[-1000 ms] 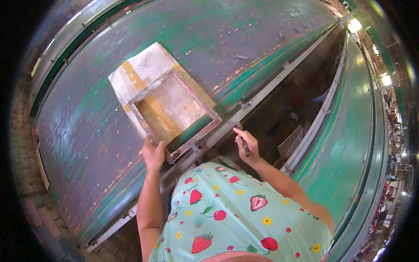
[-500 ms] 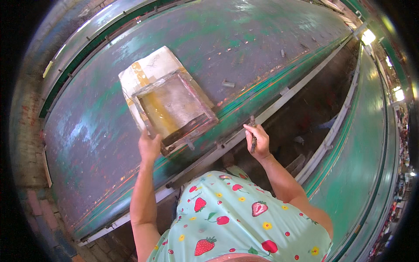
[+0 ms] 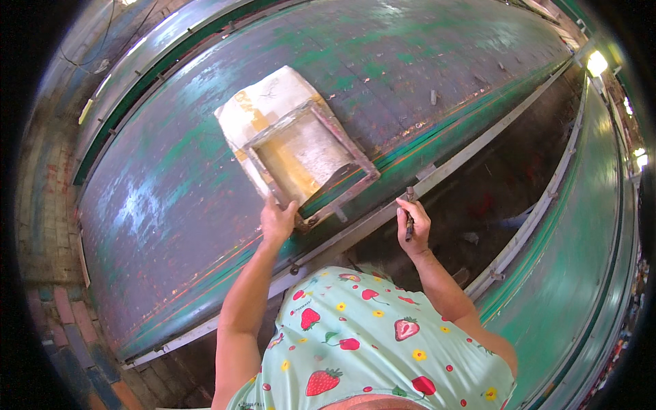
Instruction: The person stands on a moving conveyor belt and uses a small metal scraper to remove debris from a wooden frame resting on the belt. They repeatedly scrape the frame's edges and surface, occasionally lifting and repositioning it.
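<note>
My left hand is closed on the near left corner of a stained wooden frame, thumb over its edge. The frame is rectangular and overlaps a white board with brown tape across it. Through the frame I see the board's pale and yellowish surface, and dark green table along the near side. In my right hand, closed fingers hold a short, dark, stained stick-like tool upright over the gap beside the table. What kind of tool it is, I cannot make out.
Under the frame is a long table, grey with green paint smears and a metal rail along its near edge. A dark gap separates it from a second green table on the right. Small grey pieces lie on the far surface.
My left hand, the frame and the white board have shifted to the right. A small grey piece beside the frame is no longer visible. My right hand still holds the tool, and the view has shifted slightly.
</note>
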{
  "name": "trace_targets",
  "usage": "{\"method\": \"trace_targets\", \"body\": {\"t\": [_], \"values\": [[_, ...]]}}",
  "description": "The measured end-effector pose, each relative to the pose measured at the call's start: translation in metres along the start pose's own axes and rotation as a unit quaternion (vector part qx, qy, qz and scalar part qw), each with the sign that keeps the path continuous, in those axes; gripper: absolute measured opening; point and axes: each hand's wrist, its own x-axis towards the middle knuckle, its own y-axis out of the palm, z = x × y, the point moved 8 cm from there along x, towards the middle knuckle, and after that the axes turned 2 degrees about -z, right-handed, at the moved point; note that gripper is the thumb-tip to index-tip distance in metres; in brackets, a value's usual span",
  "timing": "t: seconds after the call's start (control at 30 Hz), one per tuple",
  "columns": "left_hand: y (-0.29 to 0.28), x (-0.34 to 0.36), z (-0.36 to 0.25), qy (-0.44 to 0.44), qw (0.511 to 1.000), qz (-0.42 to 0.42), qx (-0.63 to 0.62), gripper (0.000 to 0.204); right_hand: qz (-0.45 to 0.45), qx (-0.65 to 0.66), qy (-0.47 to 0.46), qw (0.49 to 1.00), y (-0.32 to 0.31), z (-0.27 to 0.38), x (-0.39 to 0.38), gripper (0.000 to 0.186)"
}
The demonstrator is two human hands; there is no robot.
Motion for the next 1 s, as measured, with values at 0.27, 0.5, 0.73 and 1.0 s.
{"method": "trace_targets", "body": {"t": [0.27,0.5,0.73,1.0], "values": [[0.074,0.022,-0.075,-0.013,0.999,0.015,0.037,0.087,0.051,0.017,-0.029,0.998,0.007,-0.006,0.0,0.024],[0.047,0.001,-0.083,-0.025,0.996,0.061,0.055,0.105,0.093,0.01,-0.015,0.996,0.005,-0.016,-0.01,0.024],[0.039,-0.035,-0.071,-0.011,0.996,0.086,0.028,0.106,0.077,0.015,-0.051,0.996,0.011,-0.005,0.001,0.024],[0.047,-0.036,-0.055,0.013,0.996,0.085,0.0,0.109,0.05,0.002,-0.069,0.996,0.017,0.037,-0.007,0.024]]}}
